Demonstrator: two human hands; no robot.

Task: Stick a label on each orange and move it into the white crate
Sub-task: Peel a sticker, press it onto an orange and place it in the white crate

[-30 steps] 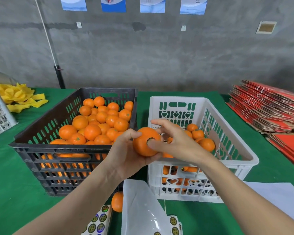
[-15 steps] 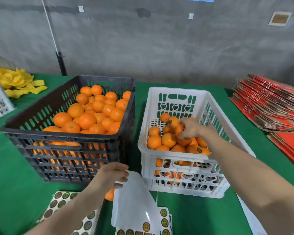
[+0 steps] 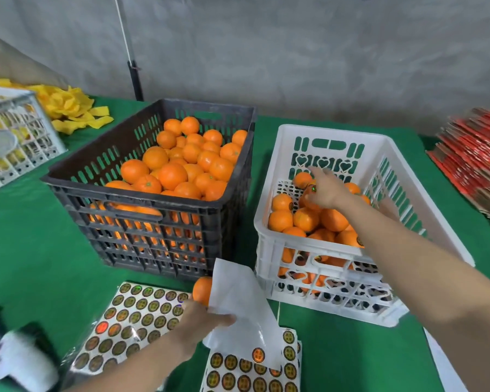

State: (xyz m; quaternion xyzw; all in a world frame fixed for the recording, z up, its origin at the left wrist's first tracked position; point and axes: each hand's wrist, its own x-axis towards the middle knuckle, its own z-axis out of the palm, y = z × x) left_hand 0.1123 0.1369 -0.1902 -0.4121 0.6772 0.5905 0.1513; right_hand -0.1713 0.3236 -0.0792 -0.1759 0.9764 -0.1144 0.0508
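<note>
The right hand (image 3: 327, 190), fingers nearly straight, rests on a labelled orange (image 3: 309, 198) in the white crate (image 3: 317, 247), at 3 o'clock from the black crate (image 3: 142, 205), apparently letting it settle. The left hand (image 3: 201, 321) lies on the white backing paper (image 3: 244, 306), probably steadying the label sheet (image 3: 252, 374); its grip is too blurred to tell.

No text, number or brand is legible: the round labels (image 3: 258, 355) on the sticker sheets (image 3: 136, 321) and on the oranges (image 3: 309, 198) in the white crate (image 3: 334, 132) show only a blurred dark-and-gold emblem.
</note>
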